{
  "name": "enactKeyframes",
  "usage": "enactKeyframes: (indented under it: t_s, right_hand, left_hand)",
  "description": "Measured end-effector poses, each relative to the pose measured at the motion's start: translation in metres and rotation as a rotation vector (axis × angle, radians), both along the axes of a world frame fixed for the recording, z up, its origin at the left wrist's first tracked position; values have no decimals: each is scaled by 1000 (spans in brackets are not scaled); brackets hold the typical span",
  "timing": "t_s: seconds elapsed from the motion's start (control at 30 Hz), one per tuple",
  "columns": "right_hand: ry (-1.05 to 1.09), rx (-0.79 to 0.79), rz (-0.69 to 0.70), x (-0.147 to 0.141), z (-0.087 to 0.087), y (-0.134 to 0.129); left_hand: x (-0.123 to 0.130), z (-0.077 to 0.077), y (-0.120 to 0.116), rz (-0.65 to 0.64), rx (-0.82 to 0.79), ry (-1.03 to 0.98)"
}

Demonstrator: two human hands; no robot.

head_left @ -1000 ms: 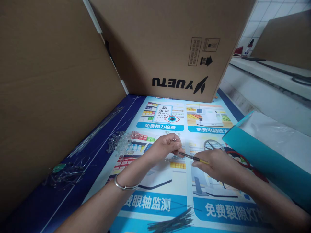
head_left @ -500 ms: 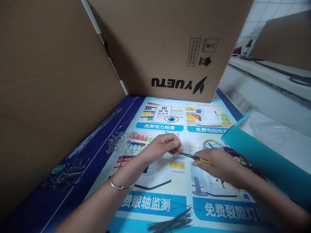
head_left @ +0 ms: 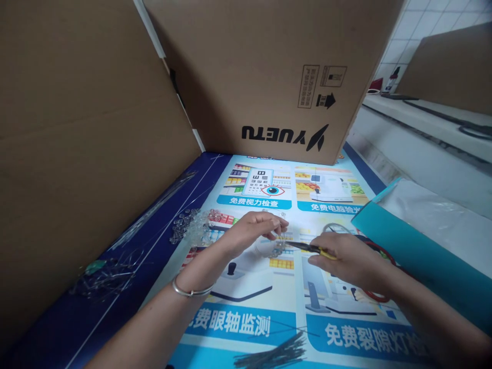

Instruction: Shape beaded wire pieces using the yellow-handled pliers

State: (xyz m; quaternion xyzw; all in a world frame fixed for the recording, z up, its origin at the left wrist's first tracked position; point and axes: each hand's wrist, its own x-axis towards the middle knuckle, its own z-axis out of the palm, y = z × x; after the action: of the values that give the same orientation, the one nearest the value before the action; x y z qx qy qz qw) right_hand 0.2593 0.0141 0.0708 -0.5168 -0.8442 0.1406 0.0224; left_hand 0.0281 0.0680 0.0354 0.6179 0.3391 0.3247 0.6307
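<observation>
Yellow-handled pliers sit in our right hand, fingers closed around them, just right of centre. At centre, our left hand pinches a fine wire, with a few clear beads close beneath; the pliers' tips point at the wire, though we cannot tell whether they touch it. Behind our right hand lies a pale ring, partly hidden. Left of centre we see a bead heap, toward the left edge a wire tangle, and at bottom centre a dark wire bundle. On the right, a teal box bounds our printed tabletop. Brown cardboard walls off the top of the frame, blocking our view beyond; on it we read "YUETU", upside down. The tabletop's print gives us 免费视力检查 under an eye chart, 眼轴监测 at lower centre and 免费裂隙灯 at lower right.
</observation>
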Motion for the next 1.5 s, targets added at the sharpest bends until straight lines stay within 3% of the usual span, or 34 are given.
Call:
enactKeyframes:
  t_s: [0.1, 0.2, 0.33, 0.47, 0.63, 1.1, 1.5]
  right_hand:
    - [75, -95, 30, 4, 1, 3]
    - [127, -80, 14, 6, 1, 6]
    - [112, 264, 10, 3, -6, 4]
    - [-64, 669, 185, 0, -20, 1]
    - [-263, 895, 342, 1, -27, -3]
    - [-316, 986, 400, 1, -28, -7]
    - [-298, 953, 392, -1, -29, -7]
  left_hand:
    - [1, 0, -1, -14, -22, -53]
    - [1, 1, 0, -24, -92, -105]
    - [1, -1, 0, 0, -161, -93]
    - [3, -5, -2, 28, -248, -101]
    - [8, -7, -5, 59, -302, -92]
    - [12, -2, -9, 87, -304, -26]
    - [16, -5, -9, 123, -346, 3]
